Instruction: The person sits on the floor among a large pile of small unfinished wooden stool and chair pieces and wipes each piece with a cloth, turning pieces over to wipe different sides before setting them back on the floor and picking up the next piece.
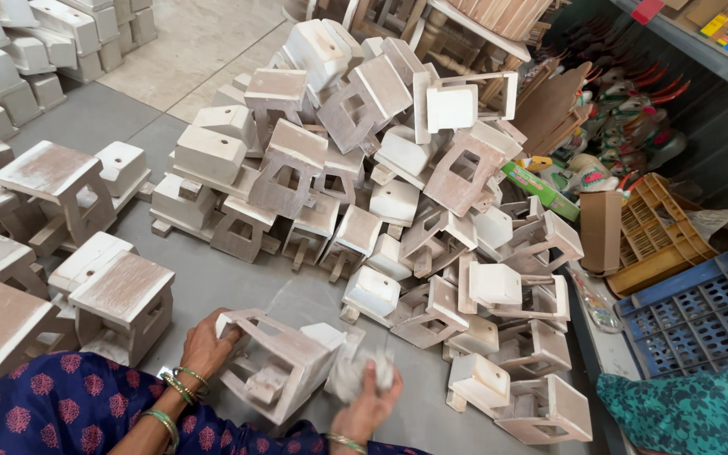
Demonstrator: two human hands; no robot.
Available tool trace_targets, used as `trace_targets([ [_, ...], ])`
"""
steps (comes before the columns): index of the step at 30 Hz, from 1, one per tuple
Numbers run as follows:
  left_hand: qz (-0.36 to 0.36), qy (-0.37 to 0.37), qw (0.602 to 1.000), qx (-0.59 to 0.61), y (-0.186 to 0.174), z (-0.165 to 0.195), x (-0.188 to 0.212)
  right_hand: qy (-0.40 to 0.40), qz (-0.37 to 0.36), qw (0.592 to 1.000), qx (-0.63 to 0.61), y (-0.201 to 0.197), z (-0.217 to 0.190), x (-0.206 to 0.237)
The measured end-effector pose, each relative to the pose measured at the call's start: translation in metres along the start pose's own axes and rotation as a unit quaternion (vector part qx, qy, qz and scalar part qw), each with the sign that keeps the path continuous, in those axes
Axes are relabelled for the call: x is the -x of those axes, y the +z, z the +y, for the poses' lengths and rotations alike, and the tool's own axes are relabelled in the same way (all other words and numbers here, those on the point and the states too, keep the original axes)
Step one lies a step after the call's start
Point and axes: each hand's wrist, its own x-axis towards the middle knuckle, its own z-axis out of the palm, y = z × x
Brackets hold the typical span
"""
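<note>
My left hand [206, 344] grips a small white-primed wooden stool [284, 364] that lies tilted on its side over the grey floor in front of me. My right hand [367, 406] is closed around a crumpled grey-white rag [362, 375] and presses it against the stool's right end. Bangles sit on both wrists, and my dark blue patterned sleeves fill the bottom edge.
A big heap of the same white stools [364, 160] covers the floor ahead. More stools stand in rows at the left [61, 181]. At the right are a blue plastic crate [701, 316], an orange crate [659, 232] and a cardboard piece [600, 229].
</note>
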Motion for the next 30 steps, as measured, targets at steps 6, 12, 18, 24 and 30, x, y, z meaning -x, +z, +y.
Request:
trace_targets([
  [6, 0.011, -0.054, 0.997, 0.054, -0.006, -0.005, -0.007, -0.286, -0.245, 0.893, 0.244, 0.026, 0.032, 0.035],
  [12, 0.014, -0.061, 0.996, 0.061, -0.005, -0.009, -0.010, -0.227, -0.184, 0.895, 0.337, 0.049, 0.036, -0.013],
  [18, 0.018, -0.089, 0.994, 0.066, -0.004, -0.008, -0.010, -0.208, -0.271, 0.896, 0.284, 0.039, 0.016, 0.041],
  [24, 0.047, -0.104, 0.991, 0.071, -0.003, -0.011, -0.008, -0.194, -0.184, 0.906, 0.328, 0.038, 0.033, 0.004],
  [30, 0.051, -0.151, 0.986, 0.040, -0.003, -0.007, -0.012, -0.353, -0.253, 0.849, 0.303, 0.033, 0.038, 0.040],
])
